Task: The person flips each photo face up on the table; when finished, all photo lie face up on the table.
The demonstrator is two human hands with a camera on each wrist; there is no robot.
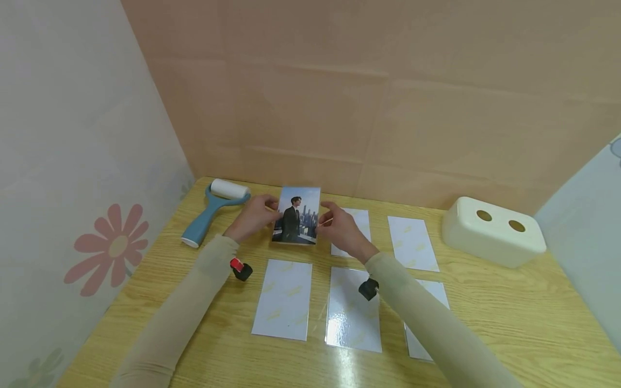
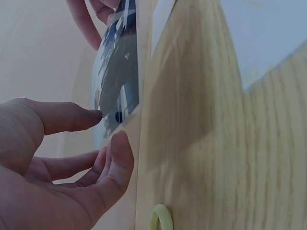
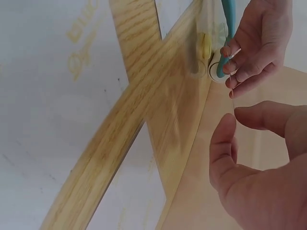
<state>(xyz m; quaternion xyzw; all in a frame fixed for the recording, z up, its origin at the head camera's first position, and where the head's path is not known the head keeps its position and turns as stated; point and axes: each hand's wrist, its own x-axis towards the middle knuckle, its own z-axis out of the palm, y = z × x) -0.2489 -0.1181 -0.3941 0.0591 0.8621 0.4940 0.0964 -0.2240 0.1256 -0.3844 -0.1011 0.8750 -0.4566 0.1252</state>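
Observation:
A glossy photo print [image 1: 291, 229] is held up over the table near its back edge. It shows a person in a dark suit before a city skyline. My left hand [image 1: 253, 216] pinches its left edge; in the left wrist view the thumb lies at the picture side and the fingers sit behind. On the opposite edge, my right hand [image 1: 343, 230] pinches the print between thumb and index finger. Seen from the right wrist, the print [image 3: 232, 88] is almost edge-on, a thin line between both hands.
White cards with faint yellow script, among them a front-left card [image 1: 281, 299], a middle card [image 1: 353, 318] and a back-right card [image 1: 413, 242], lie on the wooden table [image 1: 509, 312]. A blue-handled roller [image 1: 201, 221] lies at left. A cream box [image 1: 490, 231] with two holes stands at right.

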